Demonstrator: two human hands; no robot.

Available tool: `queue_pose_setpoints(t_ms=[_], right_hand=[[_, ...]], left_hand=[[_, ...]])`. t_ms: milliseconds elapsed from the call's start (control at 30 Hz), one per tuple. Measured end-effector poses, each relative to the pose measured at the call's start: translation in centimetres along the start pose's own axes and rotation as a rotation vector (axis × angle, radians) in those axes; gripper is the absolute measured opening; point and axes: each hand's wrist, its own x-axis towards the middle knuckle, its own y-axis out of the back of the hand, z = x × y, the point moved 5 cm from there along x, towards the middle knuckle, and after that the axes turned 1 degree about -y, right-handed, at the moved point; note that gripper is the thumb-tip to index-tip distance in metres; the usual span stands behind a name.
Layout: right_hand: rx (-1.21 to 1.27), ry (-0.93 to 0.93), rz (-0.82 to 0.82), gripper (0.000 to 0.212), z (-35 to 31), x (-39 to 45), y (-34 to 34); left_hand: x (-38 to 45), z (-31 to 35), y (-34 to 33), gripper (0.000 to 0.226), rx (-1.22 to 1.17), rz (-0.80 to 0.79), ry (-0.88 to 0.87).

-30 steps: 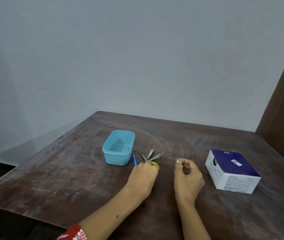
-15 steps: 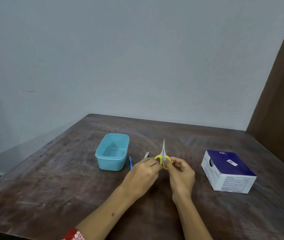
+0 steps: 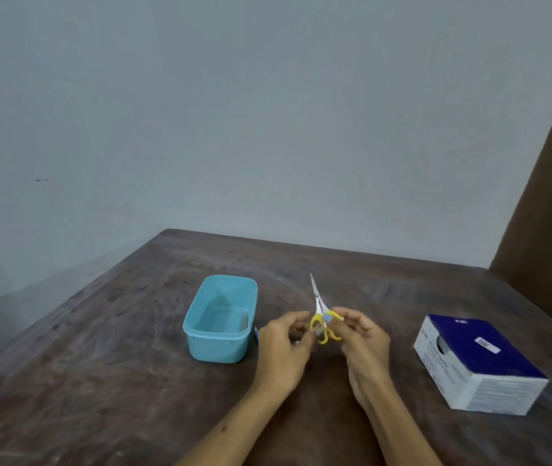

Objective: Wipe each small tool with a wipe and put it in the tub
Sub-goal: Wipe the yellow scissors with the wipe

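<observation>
Small scissors (image 3: 318, 306) with yellow handles stand upright between my hands, blades pointing up and away. My left hand (image 3: 283, 351) pinches the left handle loop. My right hand (image 3: 362, 344) pinches the right handle loop; a small wipe seen earlier in it is hidden, except perhaps a pale bit at its fingertips. The light blue tub (image 3: 200, 344) sits to the left of my hands, with nothing visible inside. A blue tool tip (image 3: 256, 332) peeks out between the tub and my left hand. The other small tools are hidden behind my hands.
A blue and white cardboard box (image 3: 476, 361) lies on the right side of the dark wooden table (image 3: 99, 381). A pale wall stands behind the table's far edge. A brown panel (image 3: 550, 230) rises at the right.
My left hand picked the scissors off the table and lifted them. My right hand came in from the right and took hold of the other handle. The blades now stand higher.
</observation>
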Motion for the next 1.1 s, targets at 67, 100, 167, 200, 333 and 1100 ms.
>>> queue_pose_setpoints(t_ms=[67,100,167,200,333,1100], right_hand=[[0.064,-0.031,0.005,0.005,0.0,0.0,-0.1],[0.094,-0.049,0.008,0.003,0.0,0.0,0.0],[0.165,-0.088,0.030,0.002,0.0,0.0,0.1],[0.209,-0.109,0.051,0.001,-0.1,0.0,0.3],[0.299,-0.149,0.087,0.012,-0.3,-0.2,0.8],[-0.046,0.006,0.115,0.008,-0.3,-1.0,0.9]], left_hand=[[0.2,-0.5,-0.1,0.019,-0.136,0.001,0.064],[0.1,-0.4,-0.3,0.016,-0.183,-0.009,0.077],[-0.2,0.1,-0.5,0.013,-0.225,-0.026,0.072],[-0.3,0.3,-0.6,0.013,-0.236,-0.028,0.070],[-0.5,0.1,-0.4,0.011,-0.287,-0.034,0.121],[-0.9,-0.1,0.0,0.011,-0.273,-0.043,0.156]])
